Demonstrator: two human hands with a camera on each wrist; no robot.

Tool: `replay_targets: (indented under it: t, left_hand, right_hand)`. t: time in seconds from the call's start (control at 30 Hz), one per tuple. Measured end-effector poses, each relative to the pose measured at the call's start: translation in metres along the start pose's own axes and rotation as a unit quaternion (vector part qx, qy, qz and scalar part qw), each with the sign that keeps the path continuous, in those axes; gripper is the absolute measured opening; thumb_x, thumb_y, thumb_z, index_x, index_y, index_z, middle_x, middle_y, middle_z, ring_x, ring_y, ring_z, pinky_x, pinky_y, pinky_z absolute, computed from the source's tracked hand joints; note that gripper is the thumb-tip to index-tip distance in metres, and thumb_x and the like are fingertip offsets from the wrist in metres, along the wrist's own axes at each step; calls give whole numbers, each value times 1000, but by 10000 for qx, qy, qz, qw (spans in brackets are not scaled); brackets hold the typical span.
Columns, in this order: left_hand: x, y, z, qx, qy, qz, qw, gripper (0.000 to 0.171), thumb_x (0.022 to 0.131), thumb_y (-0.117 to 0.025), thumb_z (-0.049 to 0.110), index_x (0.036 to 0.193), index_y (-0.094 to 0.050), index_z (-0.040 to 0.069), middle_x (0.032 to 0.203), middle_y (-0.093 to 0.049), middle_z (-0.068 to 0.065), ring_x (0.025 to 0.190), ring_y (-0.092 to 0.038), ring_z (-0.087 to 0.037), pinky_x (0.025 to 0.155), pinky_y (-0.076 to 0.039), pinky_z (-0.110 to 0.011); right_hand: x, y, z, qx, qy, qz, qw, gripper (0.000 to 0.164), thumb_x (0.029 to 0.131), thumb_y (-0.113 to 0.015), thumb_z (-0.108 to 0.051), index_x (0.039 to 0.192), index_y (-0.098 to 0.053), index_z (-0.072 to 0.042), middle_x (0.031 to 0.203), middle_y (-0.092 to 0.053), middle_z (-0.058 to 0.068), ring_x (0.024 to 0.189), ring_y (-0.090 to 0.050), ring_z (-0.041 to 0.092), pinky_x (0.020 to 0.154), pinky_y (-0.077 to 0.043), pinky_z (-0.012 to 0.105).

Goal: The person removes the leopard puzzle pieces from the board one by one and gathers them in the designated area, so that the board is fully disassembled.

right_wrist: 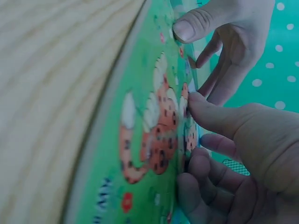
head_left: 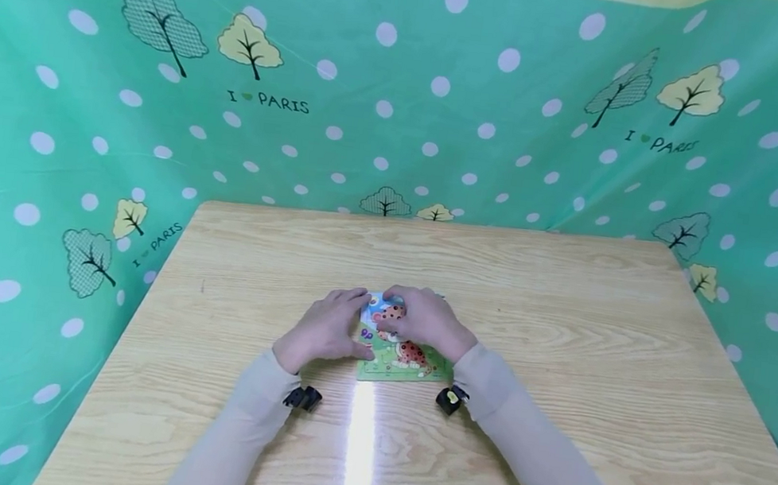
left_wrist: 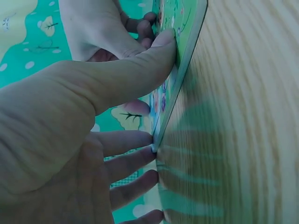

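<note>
A person's left hand (head_left: 326, 326) rests its thumb on a board (head_left: 382, 369) lying on a table (head_left: 534, 299), fingers extended at the board's left edge. The right hand (head_left: 427, 320) curls its fingers at the head of the printed leopard (head_left: 412, 354) (whether they pinch anything cannot be told). Dotted green cloth (head_left: 357, 15) hangs behind.

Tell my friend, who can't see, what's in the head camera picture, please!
A person's left hand touches the left side of a colourful board showing a spotted animal, while the right hand reaches over its upper part. The board lies on a pale wooden table, with a green dotted cloth behind.
</note>
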State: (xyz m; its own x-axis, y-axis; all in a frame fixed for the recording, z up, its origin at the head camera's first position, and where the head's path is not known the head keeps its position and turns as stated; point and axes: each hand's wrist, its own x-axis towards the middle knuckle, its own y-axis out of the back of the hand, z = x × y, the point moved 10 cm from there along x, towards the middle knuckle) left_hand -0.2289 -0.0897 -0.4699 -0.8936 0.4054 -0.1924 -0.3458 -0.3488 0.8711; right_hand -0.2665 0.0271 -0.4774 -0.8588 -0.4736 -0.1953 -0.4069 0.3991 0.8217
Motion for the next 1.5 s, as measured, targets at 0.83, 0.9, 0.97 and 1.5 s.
replay_targets:
  t: [0.83,0.9,0.97,1.5]
  left_hand:
    - [-2,0,-1,-109,155,148,9997,103,78,-91,42,159,-39,5,166,-32,-14,151,-28,-39,118,-27,-62]
    - [-2,0,-1,-116,159,171,9997,103,78,-91,42,159,-39,5,166,-32,-14,151,-29,-38,118,-28,-61]
    - [-2,-1,0,-131,158,196,9996,103,77,-91,41,158,-40,5,165,-33,-14,150,-29,-38,118,-29,-61]
    - [-2,-3,-1,-119,132,189,9997,104,75,-93,41,159,-40,8,165,-34,-13,150,-31,-37,118,-29,-61]
  right_hand:
    - [11,11,-20,-657,-570,-309,9957,59,77,-93,-39,126,-70,-17,97,-70,1,86,-62,21,79,-51,41]
    - [12,9,-19,-533,-710,-391,9953,58,78,-93,-36,126,-68,-17,96,-68,1,87,-60,22,80,-51,40]
    - [11,8,-16,-385,-855,-434,9947,57,79,-92,-33,126,-66,-16,98,-67,2,88,-59,22,80,-51,39]
    - [9,4,-9,31,-910,-291,9954,58,74,-96,-31,120,-64,-15,96,-66,3,84,-60,22,73,-51,37]
